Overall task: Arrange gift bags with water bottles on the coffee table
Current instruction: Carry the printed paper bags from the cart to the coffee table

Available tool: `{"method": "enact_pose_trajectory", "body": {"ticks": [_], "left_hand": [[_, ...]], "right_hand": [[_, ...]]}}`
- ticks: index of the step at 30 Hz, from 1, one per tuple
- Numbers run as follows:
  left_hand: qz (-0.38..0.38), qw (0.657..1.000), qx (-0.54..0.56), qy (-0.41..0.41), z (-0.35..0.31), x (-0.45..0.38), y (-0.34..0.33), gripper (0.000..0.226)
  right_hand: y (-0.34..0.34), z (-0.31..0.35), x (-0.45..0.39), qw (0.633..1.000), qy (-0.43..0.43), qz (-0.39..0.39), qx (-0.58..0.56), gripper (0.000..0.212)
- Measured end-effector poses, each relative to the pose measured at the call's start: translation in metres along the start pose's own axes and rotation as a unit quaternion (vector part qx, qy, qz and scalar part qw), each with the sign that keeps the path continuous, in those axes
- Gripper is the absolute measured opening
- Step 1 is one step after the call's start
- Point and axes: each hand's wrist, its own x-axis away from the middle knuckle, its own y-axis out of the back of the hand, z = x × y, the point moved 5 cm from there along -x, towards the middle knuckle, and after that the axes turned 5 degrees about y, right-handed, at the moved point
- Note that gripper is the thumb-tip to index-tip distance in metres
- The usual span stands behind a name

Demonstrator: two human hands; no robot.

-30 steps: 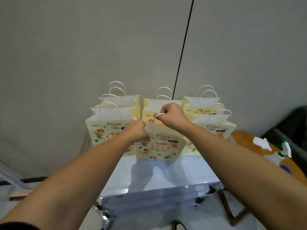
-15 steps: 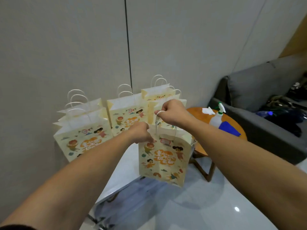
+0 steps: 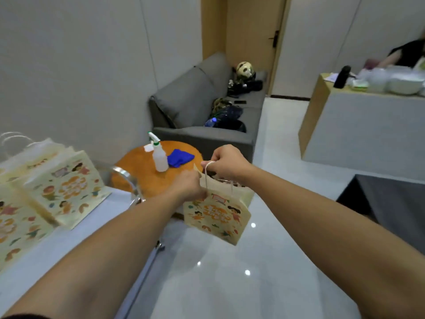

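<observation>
A cream gift bag point(image 3: 218, 215) with cartoon prints hangs in the air over the shiny floor, to the right of the white table point(image 3: 110, 206). My right hand point(image 3: 226, 161) grips its white rope handle from above. My left hand point(image 3: 189, 186) pinches the bag's top rim on the near left side. Several matching gift bags point(image 3: 62, 187) stand on the white table at the left edge of view. A water bottle point(image 3: 210, 122) with a blue label lies on the grey sofa among dark items. What the held bag contains is hidden.
A round orange side table point(image 3: 140, 166) carries a white spray bottle point(image 3: 159, 157) and a blue cloth point(image 3: 179, 157). Behind it stands a grey sofa point(image 3: 190, 100). A dark low table point(image 3: 391, 199) is at the right, a counter point(image 3: 358, 125) with dishes beyond, and a person at far right.
Both hands have lifted the bag off the white table and carried it right, over the floor. My view has swung right, bringing the sofa, door and counter into sight.
</observation>
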Motion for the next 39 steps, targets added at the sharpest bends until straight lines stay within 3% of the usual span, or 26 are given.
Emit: {"method": "enact_pose_trajectory", "body": {"ticks": [3, 9, 16, 20, 27, 33, 37, 39], "left_hand": [[0.013, 0.998, 0.008, -0.062, -0.096, -0.009, -0.04, 0.016], [0.057, 0.979, -0.03, -0.192, -0.268, -0.01, -0.122, 0.026], [0.148, 0.917, -0.136, -0.346, -0.429, 0.008, -0.239, 0.031], [0.197, 0.854, -0.197, -0.44, -0.506, 0.032, -0.306, 0.018], [0.304, 0.716, -0.273, -0.567, -0.601, 0.082, -0.403, 0.018], [0.342, 0.609, -0.292, -0.653, -0.65, 0.134, -0.454, 0.018], [0.358, 0.563, -0.295, -0.684, -0.66, 0.167, -0.485, 0.029], [0.366, 0.542, -0.3, -0.694, -0.663, 0.182, -0.501, 0.023]], "right_hand": [[0.069, -0.061, 0.031, 0.998, -0.044, -0.053, -0.009, 0.034], [0.188, -0.179, 0.107, 0.974, -0.133, -0.175, -0.048, 0.038], [0.289, -0.304, 0.227, 0.905, -0.277, -0.319, -0.058, 0.041], [0.321, -0.355, 0.301, 0.849, -0.356, -0.385, -0.063, 0.041], [0.347, -0.398, 0.412, 0.739, -0.484, -0.465, -0.055, 0.037], [0.341, -0.403, 0.485, 0.639, -0.563, -0.524, -0.035, 0.033], [0.335, -0.408, 0.522, 0.579, -0.582, -0.57, -0.017, 0.035], [0.334, -0.412, 0.542, 0.553, -0.588, -0.59, -0.022, 0.036]]}}
